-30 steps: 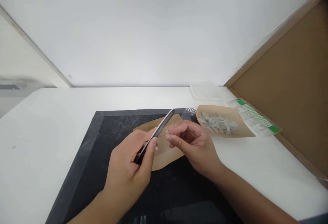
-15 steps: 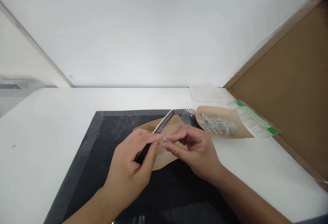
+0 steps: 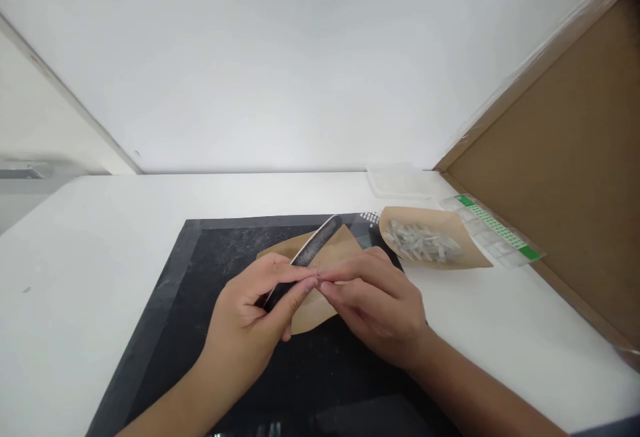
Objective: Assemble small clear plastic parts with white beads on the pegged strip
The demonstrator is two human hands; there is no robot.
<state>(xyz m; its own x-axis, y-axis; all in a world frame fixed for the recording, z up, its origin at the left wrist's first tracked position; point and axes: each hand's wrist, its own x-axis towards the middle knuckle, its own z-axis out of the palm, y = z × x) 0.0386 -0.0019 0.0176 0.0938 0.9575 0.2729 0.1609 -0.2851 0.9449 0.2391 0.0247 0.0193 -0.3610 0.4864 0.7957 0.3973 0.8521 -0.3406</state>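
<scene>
A black nail file point(image 3: 316, 242) with a white edge slants up and to the right out of my left hand point(image 3: 255, 307), which is closed around its lower part. The thumb and index finger of that hand also come together at their tips. Touching those tips, my right hand point(image 3: 377, 300) pinches with its fingers closed; whatever small piece lies between the fingertips is hidden. Beneath both hands a brown paper tray point(image 3: 313, 320) lies on the black mat point(image 3: 200, 283).
On the right, another brown paper tray point(image 3: 463, 223) holds a heap of small clear slivers. Beyond it lies a clear plastic case point(image 3: 500, 230) with a green strip. A translucent lid-like piece point(image 3: 400, 182) sits at the back, and a brown cardboard panel point(image 3: 565, 143) stands at right.
My right hand has rolled over and moved in to meet the left fingertips. The small pale piece that showed between the hands is now covered. The nail file has barely shifted.
</scene>
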